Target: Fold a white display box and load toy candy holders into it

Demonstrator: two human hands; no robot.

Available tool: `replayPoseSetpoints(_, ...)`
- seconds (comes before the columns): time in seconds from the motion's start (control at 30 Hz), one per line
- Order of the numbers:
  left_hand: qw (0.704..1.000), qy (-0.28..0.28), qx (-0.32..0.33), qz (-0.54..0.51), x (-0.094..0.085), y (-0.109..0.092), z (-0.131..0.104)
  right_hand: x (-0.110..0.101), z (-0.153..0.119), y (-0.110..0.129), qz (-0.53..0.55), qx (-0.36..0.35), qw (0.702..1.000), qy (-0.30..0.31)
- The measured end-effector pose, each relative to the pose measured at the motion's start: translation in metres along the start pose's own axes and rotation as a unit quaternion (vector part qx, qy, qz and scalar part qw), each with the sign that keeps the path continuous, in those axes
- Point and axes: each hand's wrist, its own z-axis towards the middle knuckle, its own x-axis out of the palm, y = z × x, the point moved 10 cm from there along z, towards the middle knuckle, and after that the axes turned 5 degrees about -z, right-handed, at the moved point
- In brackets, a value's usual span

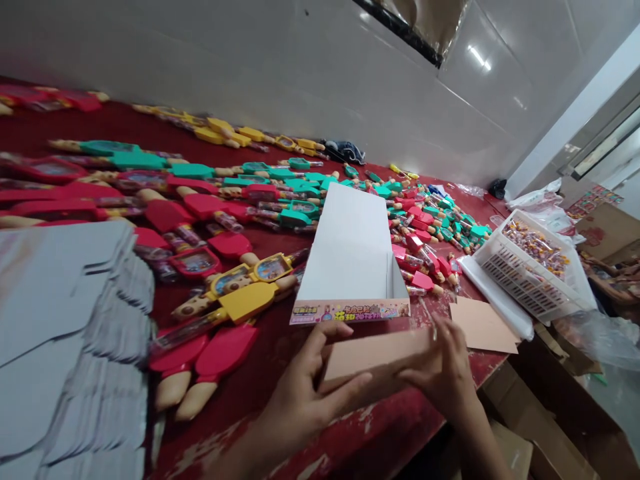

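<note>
My left hand grips the left end of a folded brown cardboard piece, thumb below and fingers above. At its other end my right hand is closed on the same piece. Just beyond it stands a white display box with its tall back flap up and a printed front strip facing me. Left of the box lie yellow toys and red toys with clear tubes and tan ends.
A stack of flat white box blanks fills the near left. Many green toys spread toward the wall. On the right are a flat cardboard sheet, a white basket of small wrapped pieces, and an open carton below the table edge.
</note>
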Motion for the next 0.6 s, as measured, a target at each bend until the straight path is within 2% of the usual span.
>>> replayPoseSetpoints(0.03, 0.999, -0.01, -0.02, -0.044, -0.001, -0.002, -0.002, -0.007, -0.003, -0.01, -0.009, 0.042, 0.998, -0.041)
replayPoseSetpoints(0.07, 0.997, -0.02, -0.03, -0.072, -0.003, -0.006, -0.003, -0.008, -0.007, -0.022, 0.002, 0.092, 0.994, -0.055)
replayPoseSetpoints(0.13, 0.994, -0.01, -0.042, -0.1, -0.004, -0.01, -0.004, 0.008, -0.019, -0.044, 0.065, 0.197, 0.978, -0.009)
replayPoseSetpoints(0.2, 0.99, 0.036, -0.066, -0.12, 0.001, -0.007, -0.006, 0.031, -0.035, -0.058, 0.143, 0.287, 0.945, 0.059)
replayPoseSetpoints(0.3, 0.983, 0.083, -0.087, -0.142, 0.004, 0.005, -0.007, 0.05, -0.055, -0.071, 0.229, 0.375, 0.896, 0.07)
replayPoseSetpoints(0.4, 0.993, 0.09, -0.023, -0.07, -0.001, 0.014, 0.005, 0.069, -0.07, -0.072, 0.363, 0.425, 0.825, 0.087)
replayPoseSetpoints(0.47, 0.995, 0.074, 0.048, 0.045, -0.007, 0.019, 0.016, 0.082, -0.076, -0.063, 0.472, 0.435, 0.757, 0.121)
replayPoseSetpoints(0.5, 0.989, 0.061, 0.078, 0.106, -0.01, 0.022, 0.02, 0.084, -0.077, -0.059, 0.506, 0.432, 0.735, 0.134)
replayPoseSetpoints(0.53, 0.981, 0.045, 0.1, 0.158, -0.014, 0.024, 0.023, 0.082, -0.076, -0.058, 0.516, 0.422, 0.732, 0.137)
replayPoseSetpoints(0.57, 0.973, 0.026, 0.115, 0.198, -0.018, 0.025, 0.025, 0.075, -0.072, -0.06, 0.504, 0.407, 0.752, 0.126)
replayPoseSetpoints(0.6, 0.966, 0.009, 0.129, 0.223, -0.022, 0.024, 0.025, 0.064, -0.065, -0.064, 0.476, 0.38, 0.786, 0.103)
